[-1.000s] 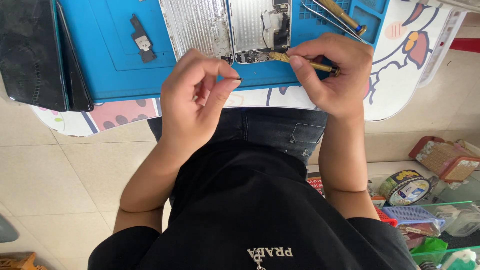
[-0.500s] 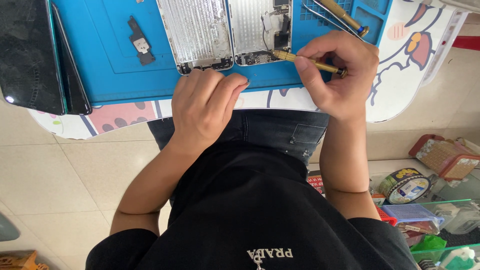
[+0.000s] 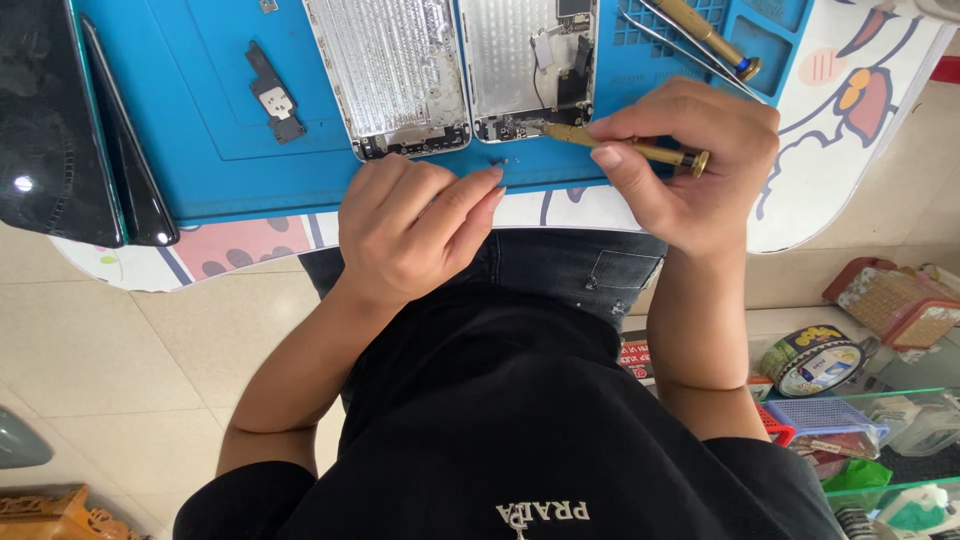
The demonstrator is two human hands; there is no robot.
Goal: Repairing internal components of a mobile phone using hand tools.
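Left hand (image 3: 415, 230) now flat, empty, at 6 o'clock of opened silver phone shell (image 3: 525, 65) | right hand (image 3: 690, 165) holding slim brass screwdriver (image 3: 625, 148), tip moved into shell's bottom edge | screw work goes on.

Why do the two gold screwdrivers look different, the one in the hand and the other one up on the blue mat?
The held screwdriver is gripped in the right hand, its tip at the lower edge of the opened phone shell. The spare screwdriver lies loose near the mat's top right corner, untouched. The held one lies nearly level; the spare one slants steeply. Fingers hide part of the held one; the spare runs off the picture's top. Both are slim and brass-coloured.
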